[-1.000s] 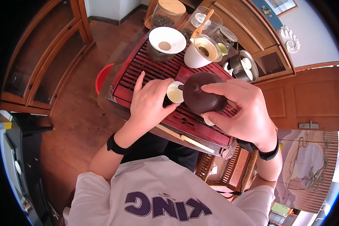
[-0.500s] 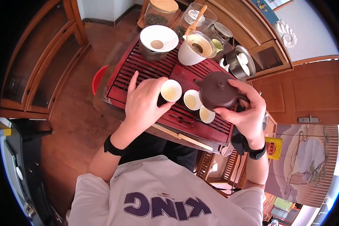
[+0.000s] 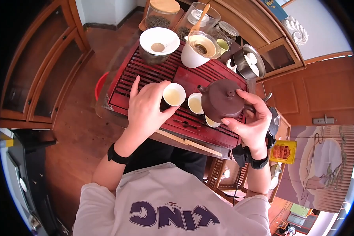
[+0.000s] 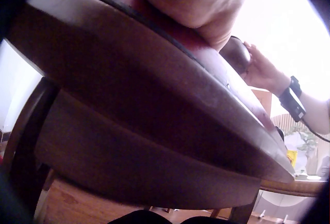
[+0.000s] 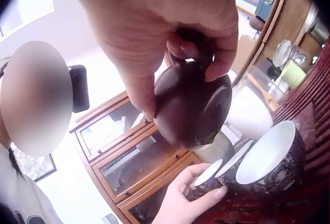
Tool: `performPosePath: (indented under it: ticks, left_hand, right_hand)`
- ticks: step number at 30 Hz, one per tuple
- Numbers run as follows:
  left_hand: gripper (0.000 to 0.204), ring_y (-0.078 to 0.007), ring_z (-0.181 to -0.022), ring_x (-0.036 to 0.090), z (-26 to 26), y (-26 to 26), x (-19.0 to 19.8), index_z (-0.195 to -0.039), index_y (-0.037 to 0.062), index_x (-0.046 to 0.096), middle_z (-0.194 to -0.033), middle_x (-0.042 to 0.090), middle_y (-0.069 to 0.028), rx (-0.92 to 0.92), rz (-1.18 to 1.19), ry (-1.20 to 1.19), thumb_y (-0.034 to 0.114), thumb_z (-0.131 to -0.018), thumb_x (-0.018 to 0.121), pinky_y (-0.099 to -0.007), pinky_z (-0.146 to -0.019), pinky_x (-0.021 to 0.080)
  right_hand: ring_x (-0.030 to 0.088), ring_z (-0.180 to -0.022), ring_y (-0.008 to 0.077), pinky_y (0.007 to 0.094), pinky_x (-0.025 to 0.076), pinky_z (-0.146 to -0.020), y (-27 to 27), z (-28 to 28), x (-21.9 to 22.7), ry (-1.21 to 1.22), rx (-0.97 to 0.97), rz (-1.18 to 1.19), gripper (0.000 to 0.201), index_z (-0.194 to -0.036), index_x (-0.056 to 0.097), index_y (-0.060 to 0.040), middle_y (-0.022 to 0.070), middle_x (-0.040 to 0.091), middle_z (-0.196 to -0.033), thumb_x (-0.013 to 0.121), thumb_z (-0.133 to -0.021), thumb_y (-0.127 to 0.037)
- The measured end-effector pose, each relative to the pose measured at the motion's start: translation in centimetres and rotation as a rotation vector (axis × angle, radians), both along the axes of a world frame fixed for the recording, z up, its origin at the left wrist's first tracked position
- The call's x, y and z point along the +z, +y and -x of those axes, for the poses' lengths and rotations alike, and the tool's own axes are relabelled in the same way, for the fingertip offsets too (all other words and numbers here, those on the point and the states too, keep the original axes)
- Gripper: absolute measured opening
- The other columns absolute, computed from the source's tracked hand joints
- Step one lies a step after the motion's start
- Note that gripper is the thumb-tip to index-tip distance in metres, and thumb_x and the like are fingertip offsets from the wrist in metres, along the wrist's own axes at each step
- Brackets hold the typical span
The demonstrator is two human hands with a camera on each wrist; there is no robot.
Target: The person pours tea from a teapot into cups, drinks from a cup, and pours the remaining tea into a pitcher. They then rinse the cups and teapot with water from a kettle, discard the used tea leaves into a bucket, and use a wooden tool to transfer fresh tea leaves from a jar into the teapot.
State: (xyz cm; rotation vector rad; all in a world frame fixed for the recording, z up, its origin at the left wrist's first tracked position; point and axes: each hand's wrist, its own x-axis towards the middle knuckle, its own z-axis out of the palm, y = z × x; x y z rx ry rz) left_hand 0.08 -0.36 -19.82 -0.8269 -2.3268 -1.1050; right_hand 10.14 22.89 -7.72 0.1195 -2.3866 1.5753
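In the head view, the left hand (image 3: 145,110) pinches a small white-lined cup (image 3: 174,94) of pale yellow liquid at its sides. The right hand (image 3: 255,122) grips a dark brown teapot (image 3: 223,100) by its handle side, its spout toward the left. Another filled cup (image 3: 194,104) stands by the spout, and a third (image 3: 212,122) is partly covered by the pot. Seen from the right wrist, the right hand (image 5: 165,33) has its fingers at the teapot's (image 5: 191,105) handle, with the left hand (image 5: 180,201) at the farthest cup (image 5: 209,172).
A red slatted tray (image 3: 124,92) carries a lidded bowl-like vessel with a white strainer (image 3: 158,41) and a white pitcher (image 3: 193,57) topped by a strainer. Behind are tea jars (image 3: 159,17) and a metal pot (image 3: 249,63). A yellow tin (image 3: 283,152) is at the right.
The teapot has moved right from the left hand's cup and tilted back more level, uncovering the middle cup. The left hand still holds its cup. The head view has shifted slightly.
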Motion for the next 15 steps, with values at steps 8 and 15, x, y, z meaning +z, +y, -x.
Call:
performPosePath:
  ticks: [8,15]
  left_hand:
    - [0.061,-0.0231,-0.101,0.068,0.0,-0.1,0.2,-0.121,0.0096,0.061,-0.102,0.071,-0.0054,-0.009,0.001,-0.006,0.023,-0.068,0.089,-0.0575,-0.115,0.031]
    - [0.063,-0.0219,-0.1,0.067,0.1,-0.1,0.1,-0.122,0.0096,0.059,-0.1,0.07,-0.0036,-0.013,-0.006,-0.005,0.023,-0.068,0.088,-0.0595,-0.114,0.031]
  right_hand:
    - [0.068,-0.083,0.0194,0.0316,0.057,-0.071,-1.3,2.3,2.2,0.08,0.071,-0.557,0.06,-0.116,0.071,-0.0037,0.0101,0.071,-0.099,0.093,-0.061,-0.012]
    - [0.058,-0.069,0.025,0.035,0.05,-0.062,-2.9,3.5,3.8,0.235,0.168,-0.838,0.06,-0.113,0.072,-0.0087,0.0081,0.061,-0.08,0.092,-0.058,-0.017]
